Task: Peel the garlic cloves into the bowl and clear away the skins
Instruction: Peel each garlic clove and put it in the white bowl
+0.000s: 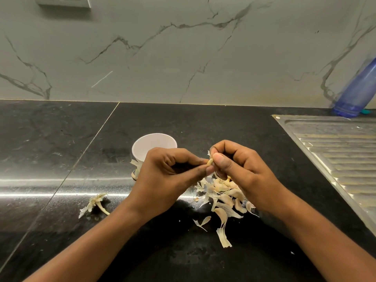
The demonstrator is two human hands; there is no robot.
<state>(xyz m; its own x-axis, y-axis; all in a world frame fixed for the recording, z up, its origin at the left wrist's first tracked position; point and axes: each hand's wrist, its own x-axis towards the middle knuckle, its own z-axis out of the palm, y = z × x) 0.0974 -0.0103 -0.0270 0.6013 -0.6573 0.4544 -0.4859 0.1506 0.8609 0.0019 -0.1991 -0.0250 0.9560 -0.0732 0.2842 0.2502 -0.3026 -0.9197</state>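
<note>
I see the garlic clove [210, 161] as a small pale, yellowish piece, mostly hidden, with only its end showing between the fingertips and a thin flake of papery skin sticking up just above it. It is held above the counter, right where the two hands meet. The left hand [168, 176] pinches it from the left with thumb and forefinger, its other fingers curled under. The right hand [240, 165] closes on it from the right, thumb pressed flat against its near side and forefinger hooked over the top. Both grips are tight and narrow on the clove, and I cannot tell how much of it is peeled. Directly under and to the right of the right hand lie the skins [221, 196], a loose heap of cream, ribbed husks, with a few strips trailing toward me on the counter [61, 139], which is black polished stone. The white bowl [150, 143] stands upright just behind the left hand, partly covered by its knuckles; I cannot see what it contains, and a couple of husk curls lie against its base. A dry stalk [95, 203] with ragged skin lies well apart to the left. A ribbed steel draining board [335, 151] fills the right edge, a blue bottle [358, 92] leans at the grey-veined wall [183, 47] behind it, and a switch plate [63, 2] sits at top left
</note>
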